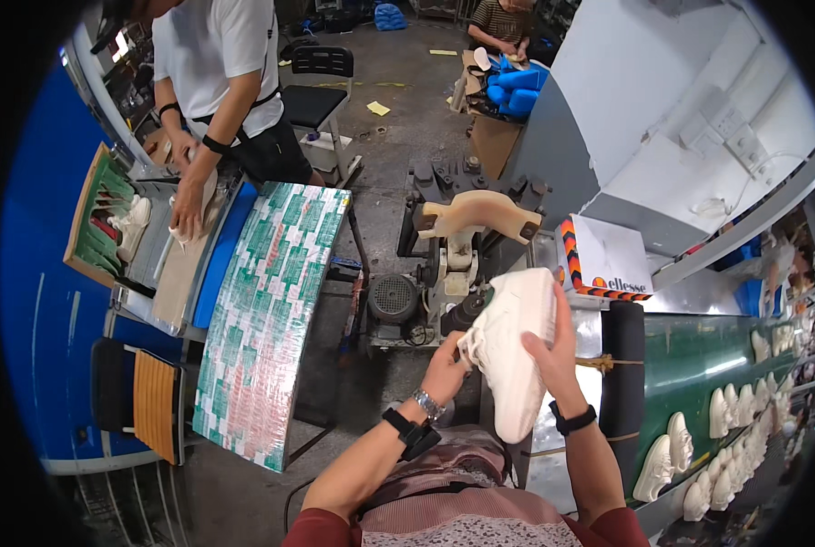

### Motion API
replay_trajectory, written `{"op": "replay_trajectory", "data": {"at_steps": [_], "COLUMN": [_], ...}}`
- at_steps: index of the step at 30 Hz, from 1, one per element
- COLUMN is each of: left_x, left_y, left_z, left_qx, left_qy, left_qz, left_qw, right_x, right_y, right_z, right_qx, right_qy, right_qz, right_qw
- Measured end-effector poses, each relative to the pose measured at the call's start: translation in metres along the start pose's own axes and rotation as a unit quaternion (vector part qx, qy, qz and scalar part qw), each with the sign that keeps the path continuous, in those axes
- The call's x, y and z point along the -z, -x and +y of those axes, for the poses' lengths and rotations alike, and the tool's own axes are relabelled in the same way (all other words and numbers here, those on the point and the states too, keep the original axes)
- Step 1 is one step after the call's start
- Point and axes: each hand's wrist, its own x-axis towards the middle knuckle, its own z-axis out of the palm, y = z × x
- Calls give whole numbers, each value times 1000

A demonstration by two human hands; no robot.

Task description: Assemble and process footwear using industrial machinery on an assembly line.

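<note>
White sneaker (514, 351) held up in front of the machine (453, 264); right hand (553, 351) wraps its side, left hand (445, 365) pinches approx. at heel/laces, prob. light, soft upper, stiff sole; best gripped by sole edges.

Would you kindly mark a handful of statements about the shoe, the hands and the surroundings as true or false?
1. Both hands hold a white shoe. True: the left hand is at its laces, the right hand along its side.
2. The shoe is black. False: it is white.
3. More white shoes lie on the green belt at the right. True.
4. The patterned board is plain blue. False: it is green, red and white.
5. The co-worker at upper left is sitting. False: that person stands.
</note>
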Motion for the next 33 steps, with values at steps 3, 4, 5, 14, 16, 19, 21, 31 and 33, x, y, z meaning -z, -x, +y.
{"op": "replay_trajectory", "data": {"at_steps": [3,4,5,14,16,19,21,31,33], "left_x": [2,1,-1,-16,-15,-18,-13,-19,-27], "left_y": [-3,0,3,-20,-20,-2,12,21,14], "left_z": [-11,-14,-17,-34,-34,-33,-32,-11,-2], "left_qx": [46,51,42,153,103,121,106,35,32], "left_qy": [45,30,45,275,222,285,252,31,-56], "left_qz": [2,12,3,-11,-15,14,21,-7,-20], "left_qw": [998,998,998,949,969,951,962,999,998], "right_x": [-14,-18,-21,-50,-48,-38,-31,-1,5], "right_y": [-11,-12,-11,-45,-47,-38,-30,31,27], "right_z": [-14,-19,-25,-69,-69,-58,-45,-11,-16], "right_qx": [-24,-30,-6,87,86,79,96,17,13], "right_qy": [1,18,108,343,327,310,292,50,43], "right_qz": [-43,-41,-42,-102,-104,-95,-103,-41,-30], "right_qw": [999,999,993,930,935,943,946,998,999]}}
